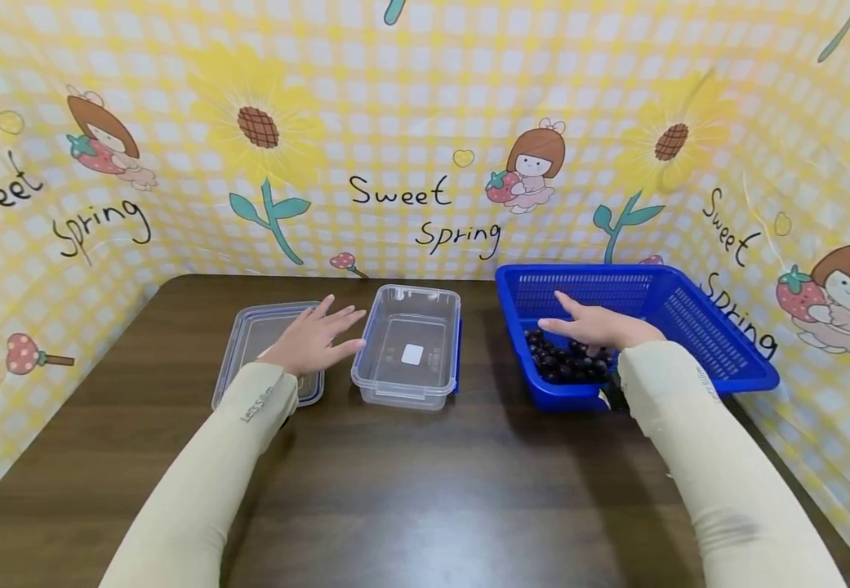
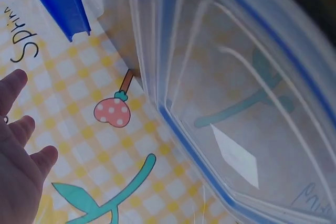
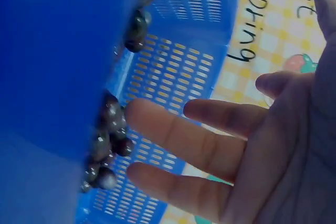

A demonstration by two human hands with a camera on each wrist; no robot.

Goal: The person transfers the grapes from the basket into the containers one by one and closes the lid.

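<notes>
My left hand (image 1: 316, 336) hovers with spread fingers over a clear lid (image 1: 237, 359) with a blue seal, which lies on the table. In the left wrist view, the lid (image 2: 231, 98) fills the right side and the fingers of that hand (image 2: 21, 150) stay apart from it. Right of the lid stands a clear plastic box (image 1: 401, 390) with a small white label inside. My right hand (image 1: 589, 325) is held above a blue basket (image 1: 718, 351) of dark grapes (image 1: 564, 363). Seen from the right wrist, its fingers (image 3: 173, 135) are extended near the grapes (image 3: 107, 135), holding nothing.
A brown wooden table (image 1: 410, 490) carries everything. Behind and beside it hangs a yellow checked cloth (image 1: 395, 106) with flowers and cartoon figures. The basket's slotted walls (image 3: 178, 66) rise around the grapes. A blue strip (image 1: 459, 351) runs along the box's right side.
</notes>
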